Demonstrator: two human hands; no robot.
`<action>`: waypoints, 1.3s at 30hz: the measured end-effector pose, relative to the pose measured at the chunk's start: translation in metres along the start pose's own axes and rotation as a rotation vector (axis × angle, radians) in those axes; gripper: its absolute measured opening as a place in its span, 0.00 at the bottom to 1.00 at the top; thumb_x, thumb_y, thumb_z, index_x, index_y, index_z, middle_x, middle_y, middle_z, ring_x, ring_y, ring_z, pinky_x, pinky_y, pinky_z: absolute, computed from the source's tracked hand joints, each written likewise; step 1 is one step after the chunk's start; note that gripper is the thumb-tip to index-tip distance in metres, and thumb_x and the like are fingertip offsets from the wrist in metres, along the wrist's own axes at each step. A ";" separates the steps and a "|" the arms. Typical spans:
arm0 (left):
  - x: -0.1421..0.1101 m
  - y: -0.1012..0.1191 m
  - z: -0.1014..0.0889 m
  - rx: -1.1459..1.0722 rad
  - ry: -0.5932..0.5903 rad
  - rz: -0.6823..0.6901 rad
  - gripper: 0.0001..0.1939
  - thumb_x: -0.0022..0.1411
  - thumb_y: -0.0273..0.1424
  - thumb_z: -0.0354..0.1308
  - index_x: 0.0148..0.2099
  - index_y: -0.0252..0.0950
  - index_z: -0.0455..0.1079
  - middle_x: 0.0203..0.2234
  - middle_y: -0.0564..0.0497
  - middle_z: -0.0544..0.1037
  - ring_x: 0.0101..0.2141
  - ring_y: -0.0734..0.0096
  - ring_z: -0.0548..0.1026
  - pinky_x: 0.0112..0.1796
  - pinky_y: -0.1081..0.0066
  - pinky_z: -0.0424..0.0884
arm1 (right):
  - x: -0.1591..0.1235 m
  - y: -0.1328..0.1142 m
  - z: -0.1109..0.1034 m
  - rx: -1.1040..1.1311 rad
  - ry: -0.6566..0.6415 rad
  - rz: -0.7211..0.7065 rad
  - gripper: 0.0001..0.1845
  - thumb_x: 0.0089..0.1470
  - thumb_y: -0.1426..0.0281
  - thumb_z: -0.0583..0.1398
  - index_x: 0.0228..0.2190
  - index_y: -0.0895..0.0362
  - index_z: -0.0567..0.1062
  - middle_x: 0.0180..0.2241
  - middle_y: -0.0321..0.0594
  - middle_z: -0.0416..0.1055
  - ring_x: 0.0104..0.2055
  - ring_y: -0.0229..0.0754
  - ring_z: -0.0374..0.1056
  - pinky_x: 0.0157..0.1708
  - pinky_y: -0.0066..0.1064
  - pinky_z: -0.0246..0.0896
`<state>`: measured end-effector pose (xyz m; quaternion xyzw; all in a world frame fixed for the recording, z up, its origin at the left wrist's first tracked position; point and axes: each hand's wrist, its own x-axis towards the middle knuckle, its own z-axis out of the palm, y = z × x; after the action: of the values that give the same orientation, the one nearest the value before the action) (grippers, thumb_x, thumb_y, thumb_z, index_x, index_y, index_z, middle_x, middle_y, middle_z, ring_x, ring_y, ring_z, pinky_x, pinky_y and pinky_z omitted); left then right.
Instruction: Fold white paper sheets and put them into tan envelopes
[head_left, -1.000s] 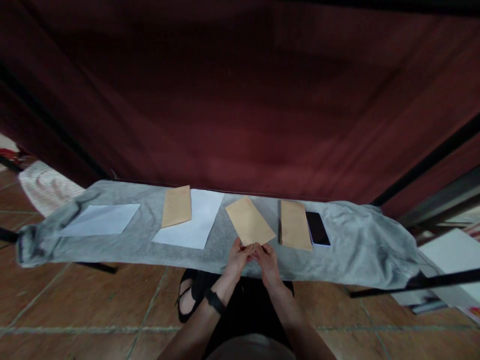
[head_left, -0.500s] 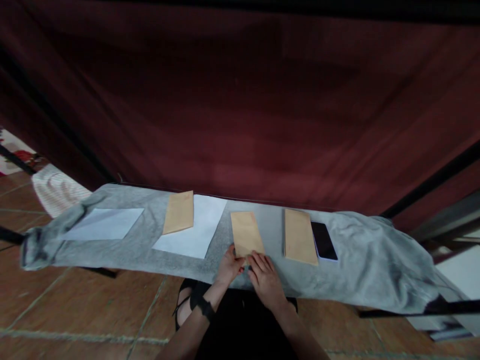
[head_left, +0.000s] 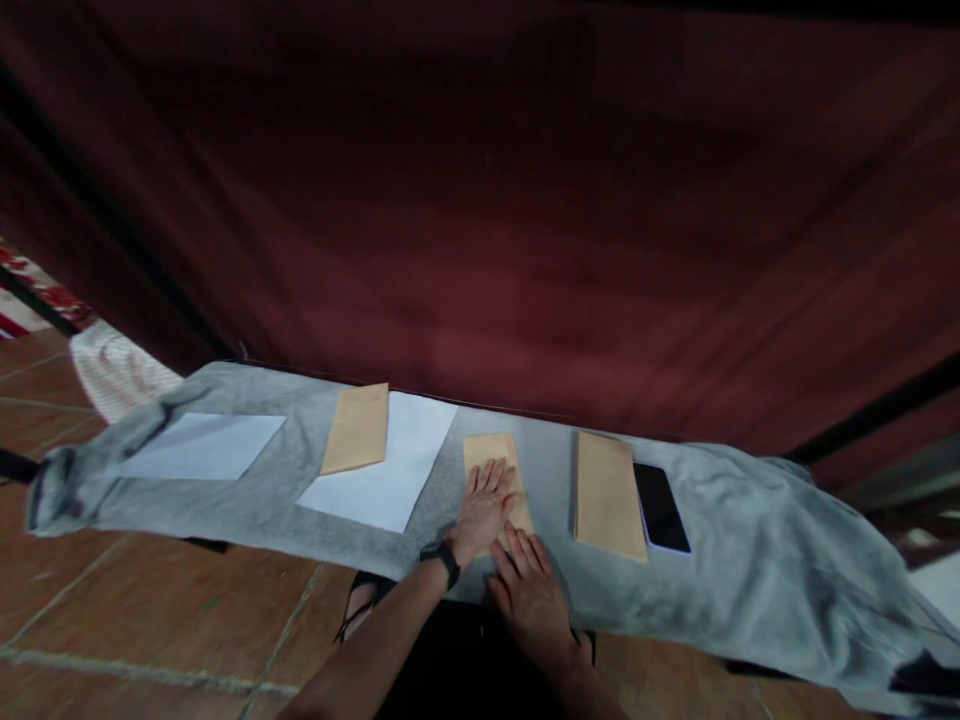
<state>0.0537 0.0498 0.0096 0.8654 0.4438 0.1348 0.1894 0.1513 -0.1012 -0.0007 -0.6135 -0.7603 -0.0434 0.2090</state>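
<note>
A brown paper envelope point(head_left: 486, 447) lies flat on the grey cloth, partly covered by both hands. My left hand point(head_left: 486, 508) rests palm down on its middle with fingers stretched out. On the envelope's near end, my right hand point(head_left: 527, 585) lies flat, its fingers spread. To the left, another brown envelope point(head_left: 356, 430) overlaps a white sheet of paper point(head_left: 409, 455). A stack of brown envelopes point(head_left: 611, 490) sits to the right, beside a dark phone point(head_left: 661, 508).
Grey cloth point(head_left: 757, 540) covers the narrow bench, bunched at its right end. A second white sheet point(head_left: 206, 447) lies far left. Dark red fabric point(head_left: 480, 280) hangs right behind the bench. Below is a tiled floor point(head_left: 187, 610).
My left hand has moved from the envelope's near edge up onto its middle and flattened out. My right hand stays at the near end. The view has shifted slightly.
</note>
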 end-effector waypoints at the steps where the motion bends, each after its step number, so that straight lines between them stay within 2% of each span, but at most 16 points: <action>1: 0.008 -0.004 0.002 0.025 -0.007 0.013 0.28 0.71 0.38 0.44 0.69 0.36 0.56 0.69 0.43 0.55 0.69 0.54 0.47 0.66 0.48 0.40 | 0.001 0.000 -0.001 0.002 0.001 0.000 0.24 0.64 0.64 0.57 0.60 0.52 0.68 0.62 0.45 0.65 0.65 0.48 0.60 0.64 0.45 0.54; 4: 0.025 -0.012 0.005 0.064 0.030 0.038 0.30 0.71 0.41 0.45 0.71 0.37 0.53 0.70 0.44 0.52 0.70 0.55 0.44 0.67 0.49 0.36 | 0.001 0.000 -0.004 0.008 0.005 0.000 0.25 0.65 0.64 0.56 0.62 0.51 0.66 0.63 0.44 0.64 0.65 0.48 0.59 0.64 0.45 0.55; 9: 0.047 -0.017 0.004 0.079 0.077 -0.014 0.30 0.69 0.46 0.47 0.70 0.44 0.56 0.71 0.47 0.51 0.70 0.47 0.42 0.64 0.38 0.27 | 0.000 0.000 -0.002 0.007 -0.004 0.006 0.27 0.64 0.63 0.57 0.63 0.49 0.64 0.65 0.44 0.61 0.65 0.50 0.60 0.63 0.47 0.55; 14: 0.069 -0.023 0.003 0.096 0.058 -0.050 0.31 0.69 0.47 0.46 0.70 0.44 0.55 0.70 0.46 0.54 0.69 0.49 0.46 0.64 0.40 0.27 | 0.000 0.002 0.001 0.004 0.005 -0.005 0.29 0.65 0.64 0.56 0.65 0.48 0.60 0.65 0.44 0.60 0.65 0.51 0.60 0.63 0.48 0.55; 18: 0.076 -0.028 0.002 0.086 0.040 -0.029 0.31 0.69 0.47 0.46 0.70 0.45 0.56 0.70 0.47 0.54 0.69 0.50 0.45 0.64 0.41 0.28 | 0.001 0.003 0.001 0.001 -0.001 -0.005 0.29 0.65 0.64 0.56 0.65 0.47 0.61 0.66 0.44 0.59 0.65 0.51 0.60 0.62 0.47 0.57; 25: 0.064 -0.034 0.000 -0.006 0.005 0.157 0.27 0.71 0.40 0.44 0.69 0.42 0.58 0.68 0.49 0.58 0.69 0.61 0.50 0.67 0.53 0.35 | 0.002 0.002 -0.003 0.000 -0.036 -0.003 0.27 0.64 0.63 0.57 0.63 0.47 0.63 0.65 0.44 0.60 0.65 0.51 0.60 0.63 0.47 0.56; 31: 0.051 -0.032 -0.003 -0.067 -0.011 0.195 0.26 0.69 0.40 0.47 0.67 0.42 0.61 0.67 0.48 0.60 0.68 0.64 0.53 0.67 0.58 0.40 | 0.002 0.002 -0.003 -0.001 -0.033 -0.007 0.25 0.65 0.63 0.56 0.61 0.49 0.66 0.64 0.44 0.62 0.65 0.50 0.59 0.63 0.47 0.55; 39: 0.023 -0.026 -0.005 -0.058 -0.102 0.254 0.28 0.71 0.41 0.44 0.69 0.39 0.57 0.69 0.47 0.57 0.69 0.68 0.51 0.67 0.60 0.38 | 0.002 0.002 -0.005 -0.003 -0.032 -0.010 0.24 0.65 0.61 0.57 0.60 0.50 0.68 0.64 0.46 0.63 0.65 0.49 0.60 0.63 0.46 0.56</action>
<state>0.0461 0.0833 0.0040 0.9145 0.3163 0.1264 0.2182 0.1545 -0.1005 0.0039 -0.6106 -0.7665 -0.0357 0.1958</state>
